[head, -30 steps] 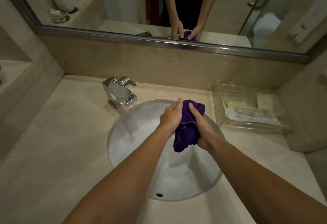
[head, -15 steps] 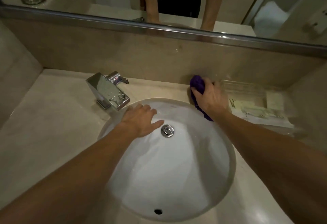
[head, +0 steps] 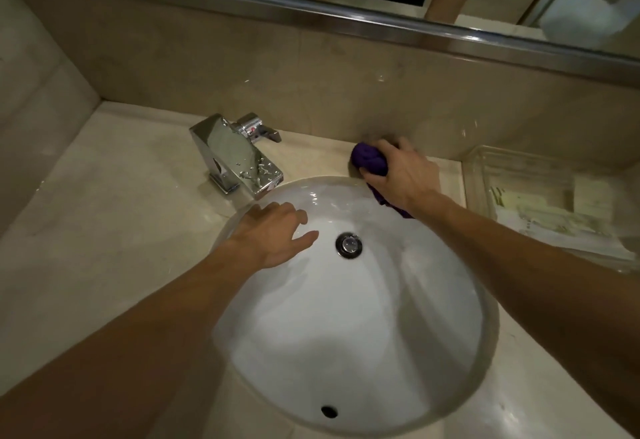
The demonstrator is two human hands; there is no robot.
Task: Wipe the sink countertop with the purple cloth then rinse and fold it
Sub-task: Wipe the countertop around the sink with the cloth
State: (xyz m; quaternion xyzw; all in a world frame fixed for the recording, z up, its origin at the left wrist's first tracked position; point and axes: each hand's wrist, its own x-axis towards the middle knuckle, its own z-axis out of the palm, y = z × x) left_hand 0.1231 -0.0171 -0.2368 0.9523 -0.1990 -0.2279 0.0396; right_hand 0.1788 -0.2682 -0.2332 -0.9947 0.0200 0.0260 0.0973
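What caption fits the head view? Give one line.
Right hand wipes countertop with purple cloth; left hand rests on sink.

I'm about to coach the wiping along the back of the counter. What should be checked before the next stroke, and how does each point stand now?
1. Bunched purple cloth gripped by the right hand: ok.
2. Cloth down on the beige stone countertop by the back wall: ok.
3. Left hand free, fingers relaxed at the rim of the white oval sink basin: ok.
4. Chrome square faucet shut off: ok, no stream visible.
5. Path to the right: not ok, the clear plastic tray of sachets stands close.
6. Countertop under the cloth already clean: cannot tell.
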